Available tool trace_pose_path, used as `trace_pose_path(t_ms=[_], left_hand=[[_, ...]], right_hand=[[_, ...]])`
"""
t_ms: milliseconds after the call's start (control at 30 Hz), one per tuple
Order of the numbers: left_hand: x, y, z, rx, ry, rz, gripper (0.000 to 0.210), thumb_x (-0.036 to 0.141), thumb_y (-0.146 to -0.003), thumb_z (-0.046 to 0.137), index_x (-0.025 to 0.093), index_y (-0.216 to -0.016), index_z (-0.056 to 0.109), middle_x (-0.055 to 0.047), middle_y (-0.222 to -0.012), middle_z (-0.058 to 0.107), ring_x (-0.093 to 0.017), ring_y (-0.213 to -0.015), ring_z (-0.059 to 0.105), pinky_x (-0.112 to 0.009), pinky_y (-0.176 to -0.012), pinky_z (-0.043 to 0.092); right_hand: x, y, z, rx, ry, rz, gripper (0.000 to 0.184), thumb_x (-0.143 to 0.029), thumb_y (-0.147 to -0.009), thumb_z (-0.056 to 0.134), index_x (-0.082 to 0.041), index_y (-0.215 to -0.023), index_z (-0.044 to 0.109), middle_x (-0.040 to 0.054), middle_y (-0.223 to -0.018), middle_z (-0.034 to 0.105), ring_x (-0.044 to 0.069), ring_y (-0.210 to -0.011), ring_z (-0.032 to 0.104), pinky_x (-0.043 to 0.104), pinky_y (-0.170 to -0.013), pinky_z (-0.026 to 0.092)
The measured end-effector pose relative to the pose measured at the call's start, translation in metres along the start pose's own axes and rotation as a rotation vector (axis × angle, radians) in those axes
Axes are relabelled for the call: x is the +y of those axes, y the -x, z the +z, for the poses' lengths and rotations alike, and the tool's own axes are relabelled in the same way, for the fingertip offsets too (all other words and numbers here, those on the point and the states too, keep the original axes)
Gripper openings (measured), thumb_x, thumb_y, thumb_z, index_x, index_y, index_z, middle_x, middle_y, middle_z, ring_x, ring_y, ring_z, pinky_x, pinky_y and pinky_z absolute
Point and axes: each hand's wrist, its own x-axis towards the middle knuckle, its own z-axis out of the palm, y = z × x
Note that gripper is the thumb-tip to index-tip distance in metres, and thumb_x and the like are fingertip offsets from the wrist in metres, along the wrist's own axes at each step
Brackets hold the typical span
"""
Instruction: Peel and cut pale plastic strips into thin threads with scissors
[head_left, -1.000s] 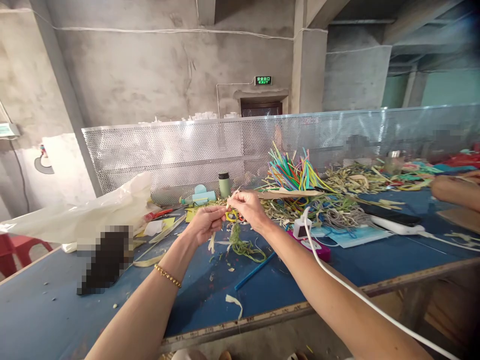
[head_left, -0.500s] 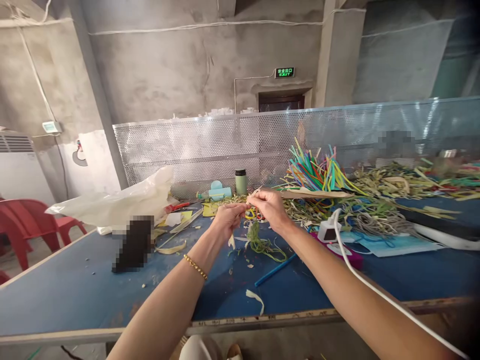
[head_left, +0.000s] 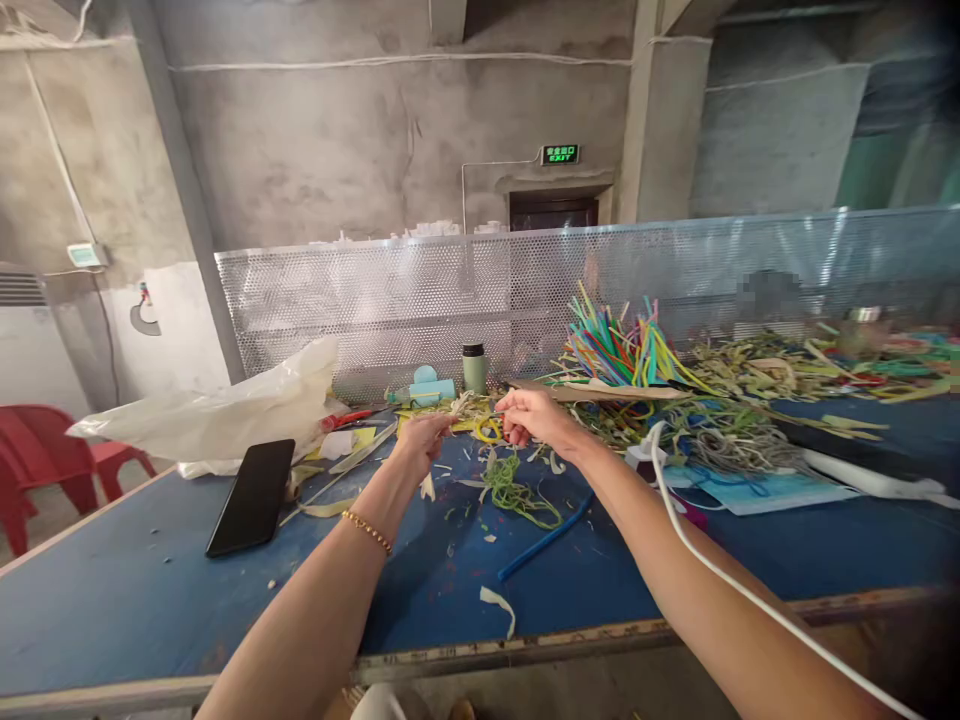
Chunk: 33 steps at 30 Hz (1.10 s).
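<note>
My left hand is closed in a pinch above the middle of the blue table. A pale dried husk strip hangs below its fingers. My right hand is a short way to the right, its fingers curled and thumb side toward the left hand; whatever it pinches is too small to make out. Beneath and between the hands lie a tangle of green raffia-like strands, a yellow ring-shaped piece and small pale scraps. A blue tube lies nearer the front edge.
A black phone and plastic bag lie left. Behind are a green bottle and colourful stems. Grey cord, a blue mask and a white cable crossing my right arm are right. Perforated panel runs behind.
My hands have drawn apart from where they met; the left has moved leftward with the husk strip. The camera view has shifted slightly to the right.
</note>
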Motion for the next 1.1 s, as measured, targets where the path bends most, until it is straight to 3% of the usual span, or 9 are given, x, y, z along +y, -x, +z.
trace_pose_path(t_ms=[167,300,433,567,667,800,933,1100], left_hand=[[-0.004,-0.001,0.0,-0.019,-0.023,-0.013,0.016,0.017,-0.063,0.075,0.01,-0.064,0.061,0.006,-0.045,0.046,0.0,-0.029,0.02,-0.021,-0.036,0.007],[-0.004,0.002,0.002,-0.047,-0.015,0.009,0.019,0.019,-0.061,0.077,0.009,-0.071,0.064,0.007,-0.046,0.047,0.0,-0.029,0.021,-0.021,-0.036,0.008],[0.0,0.008,0.003,-0.069,-0.017,0.092,0.021,0.021,-0.06,0.076,0.008,-0.074,0.066,0.005,-0.05,0.052,0.0,-0.03,0.023,-0.021,-0.037,0.01],[0.002,0.012,0.007,-0.102,-0.091,0.145,0.023,0.024,-0.061,0.075,0.008,-0.076,0.067,-0.002,-0.061,0.065,0.0,-0.032,0.027,-0.02,-0.037,0.014],[0.0,0.014,0.011,-0.135,-0.145,0.13,0.022,0.024,-0.062,0.074,0.008,-0.075,0.067,-0.005,-0.066,0.069,-0.001,-0.032,0.029,-0.021,-0.037,0.016],[-0.006,0.016,0.016,-0.094,-0.205,0.198,0.016,0.024,-0.066,0.069,0.009,-0.071,0.067,-0.004,-0.06,0.067,-0.005,-0.032,0.037,-0.021,-0.036,0.019],[-0.013,0.015,0.018,-0.094,-0.31,0.237,0.016,0.026,-0.068,0.066,0.011,-0.071,0.069,-0.004,-0.058,0.067,-0.007,-0.035,0.043,-0.021,-0.037,0.025],[-0.02,0.006,0.015,-0.073,-0.531,0.386,0.024,0.035,-0.07,0.066,0.013,-0.06,0.068,0.0,-0.049,0.058,-0.008,-0.038,0.041,-0.022,-0.041,0.027]], right_hand=[[-0.006,0.008,0.002,-0.072,-0.064,-0.027,0.01,-0.018,-0.084,0.062,-0.015,-0.092,0.056,0.0061,-0.077,0.073,0.013,-0.051,0.067,0.021,-0.044,0.05],[-0.01,0.009,0.005,-0.034,0.014,-0.04,0.004,-0.018,-0.085,0.059,-0.016,-0.082,0.058,0.0021,-0.066,0.069,0.012,-0.046,0.062,0.021,-0.041,0.045],[-0.011,0.009,0.012,0.029,0.465,-0.16,0.007,-0.019,-0.081,0.062,-0.017,-0.077,0.067,-0.0014,-0.054,0.06,0.011,-0.045,0.055,0.023,-0.047,0.038],[-0.009,0.01,0.019,0.083,0.796,-0.319,0.008,-0.021,-0.075,0.068,-0.021,-0.075,0.076,-0.0001,-0.06,0.064,0.013,-0.058,0.056,0.025,-0.056,0.032],[-0.011,0.012,0.023,0.083,0.823,-0.319,0.012,-0.023,-0.077,0.066,-0.024,-0.078,0.078,-0.0001,-0.063,0.066,0.013,-0.059,0.055,0.024,-0.056,0.03],[-0.013,0.014,0.028,0.087,0.817,-0.318,0.012,-0.025,-0.078,0.067,-0.023,-0.082,0.078,-0.0002,-0.063,0.066,0.012,-0.057,0.053,0.024,-0.055,0.028],[-0.015,0.016,0.033,0.087,0.836,-0.335,0.014,-0.029,-0.08,0.064,-0.022,-0.075,0.076,0.0008,-0.064,0.066,0.013,-0.058,0.054,0.025,-0.054,0.026],[-0.018,0.018,0.036,0.116,0.864,-0.303,0.012,-0.022,-0.078,0.062,-0.021,-0.074,0.074,0.0018,-0.066,0.068,0.015,-0.063,0.058,0.025,-0.053,0.027]])
